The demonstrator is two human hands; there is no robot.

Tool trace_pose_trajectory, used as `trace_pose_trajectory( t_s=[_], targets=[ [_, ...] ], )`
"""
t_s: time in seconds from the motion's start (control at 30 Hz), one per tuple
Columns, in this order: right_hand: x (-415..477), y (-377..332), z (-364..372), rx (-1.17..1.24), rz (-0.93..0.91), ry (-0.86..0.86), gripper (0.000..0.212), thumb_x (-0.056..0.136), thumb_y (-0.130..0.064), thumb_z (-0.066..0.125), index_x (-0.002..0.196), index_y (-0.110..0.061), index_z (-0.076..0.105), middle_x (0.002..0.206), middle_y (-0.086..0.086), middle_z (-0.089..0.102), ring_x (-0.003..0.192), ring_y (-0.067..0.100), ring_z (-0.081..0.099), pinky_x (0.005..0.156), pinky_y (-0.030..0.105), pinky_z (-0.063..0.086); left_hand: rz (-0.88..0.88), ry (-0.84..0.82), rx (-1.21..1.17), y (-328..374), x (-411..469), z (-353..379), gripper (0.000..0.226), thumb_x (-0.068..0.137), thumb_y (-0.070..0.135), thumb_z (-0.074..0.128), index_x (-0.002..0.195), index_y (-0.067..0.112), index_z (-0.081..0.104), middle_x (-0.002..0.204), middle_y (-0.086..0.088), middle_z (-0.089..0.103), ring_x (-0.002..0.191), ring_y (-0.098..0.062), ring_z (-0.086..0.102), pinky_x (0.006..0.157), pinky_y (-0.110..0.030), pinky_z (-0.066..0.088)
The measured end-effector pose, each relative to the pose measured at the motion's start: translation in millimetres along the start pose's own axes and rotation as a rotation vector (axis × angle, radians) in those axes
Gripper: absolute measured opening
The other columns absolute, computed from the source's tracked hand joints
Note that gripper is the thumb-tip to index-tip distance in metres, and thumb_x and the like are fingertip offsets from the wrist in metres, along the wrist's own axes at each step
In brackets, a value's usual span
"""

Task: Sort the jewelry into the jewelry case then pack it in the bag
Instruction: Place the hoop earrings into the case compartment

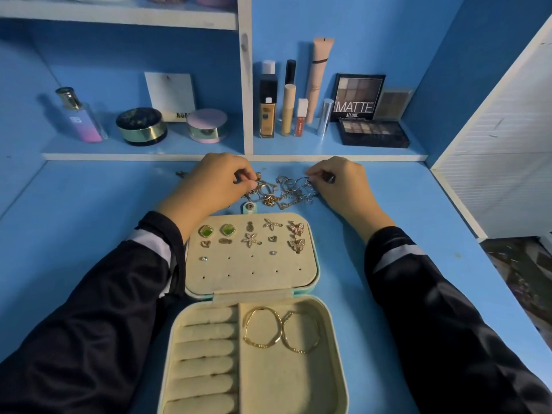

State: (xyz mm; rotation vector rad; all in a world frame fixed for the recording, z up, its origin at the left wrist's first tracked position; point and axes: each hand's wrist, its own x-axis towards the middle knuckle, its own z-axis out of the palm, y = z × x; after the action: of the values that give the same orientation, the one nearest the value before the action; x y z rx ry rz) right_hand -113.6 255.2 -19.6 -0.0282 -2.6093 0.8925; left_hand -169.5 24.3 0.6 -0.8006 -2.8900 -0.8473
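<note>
Closest, on the blue worktop [89,228], the case [283,383] lies open. Past it sits a tangled pile [283,191] of jewelry. The left grip [215,183] pinches a small bit at the pile's left edge. The right grip [340,186] pinches a bit at its right edge. Two hoops [260,345] lie in the case's near half. Little earrings [227,230] sit on its lid.

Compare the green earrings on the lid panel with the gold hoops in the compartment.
The green earrings are small with green stones; the gold hoops are large rings. The green earrings sit pinned on the lid panel; the gold hoops lie loose in the compartment. Both are pairs inside the jewelry case.
</note>
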Motion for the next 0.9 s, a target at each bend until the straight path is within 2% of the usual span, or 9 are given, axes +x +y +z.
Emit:
trace_pose_trajectory(
  t_s=[0.13, 0.23, 0.33, 0.5, 0.67, 0.9],
  targets=[
    [-0.7, 1.0, -0.8, 0.014, 0.037, -0.012, 0.014, 0.088, -0.005, 0.067, 0.101, -0.004, 0.074, 0.094, 0.010, 0.071, 0.079, 0.011, 0.053, 0.065, -0.004, 0.033, -0.025, -0.016, 0.023, -2.0, 0.9, -1.2, 0.010, 0.088, 0.020, 0.071, 0.097, 0.019, 0.076, 0.075, 0.017, 0.061, 0.066, 0.002, 0.055, 0.055, -0.004, 0.032],
    [-1.3, 0.6, -1.2, 0.012, 0.050, -0.025, 0.015, 0.090, -0.003, 0.064, 0.102, -0.003, 0.073, 0.097, 0.011, 0.071, 0.080, 0.012, 0.053, 0.064, -0.005, 0.033, -0.038, 0.006, 0.027, -1.9, 0.5, 1.4, 0.009, 0.089, 0.018, 0.070, 0.095, 0.020, 0.076, 0.074, 0.018, 0.061, 0.065, 0.003, 0.054, 0.056, -0.008, 0.033],
    [-1.6, 0.3, -1.3, 0.002, 0.056, -0.031, 0.016, 0.091, -0.004, 0.062, 0.103, -0.004, 0.073, 0.099, 0.011, 0.071, 0.082, 0.012, 0.052, 0.064, -0.007, 0.031, -0.045, 0.037, 0.016, -1.0, -0.4, 4.4, 0.007, 0.088, 0.021, 0.070, 0.092, 0.018, 0.076, 0.077, 0.011, 0.065, 0.066, 0.001, 0.055, 0.058, -0.014, 0.038],
    [-2.4, -1.3, -3.2, 0.023, 0.055, -0.055, 0.016, 0.090, -0.010, 0.066, 0.104, -0.006, 0.074, 0.093, 0.004, 0.069, 0.078, 0.010, 0.053, 0.064, -0.004, 0.034, -0.037, 0.043, 0.024, -0.9, 0.3, 6.4, 0.009, 0.091, 0.016, 0.067, 0.092, 0.015, 0.075, 0.079, 0.007, 0.064, 0.068, 0.001, 0.054, 0.059, -0.013, 0.038],
    [-1.9, -0.8, -2.1, 0.038, 0.078, -0.100, 0.009, 0.087, -0.007, 0.067, 0.093, -0.009, 0.074, 0.084, 0.001, 0.064, 0.066, 0.001, 0.049, 0.058, 0.002, 0.037, -0.062, 0.046, 0.028, -0.7, 1.0, 8.7, 0.011, 0.092, 0.014, 0.063, 0.093, 0.014, 0.073, 0.082, 0.004, 0.065, 0.071, -0.002, 0.055, 0.071, -0.028, 0.049],
    [1.4, 3.5, 1.5, 0.050, 0.098, -0.117, 0.015, 0.085, -0.005, 0.067, 0.080, -0.018, 0.062, 0.088, 0.008, 0.062, 0.068, 0.007, 0.048, 0.057, 0.003, 0.034, -0.022, 0.071, 0.065, 3.7, -0.7, 12.9, 0.011, 0.093, 0.015, 0.059, 0.095, 0.013, 0.070, 0.097, -0.001, 0.064, 0.082, -0.015, 0.059, 0.074, -0.028, 0.047]
  ],
)
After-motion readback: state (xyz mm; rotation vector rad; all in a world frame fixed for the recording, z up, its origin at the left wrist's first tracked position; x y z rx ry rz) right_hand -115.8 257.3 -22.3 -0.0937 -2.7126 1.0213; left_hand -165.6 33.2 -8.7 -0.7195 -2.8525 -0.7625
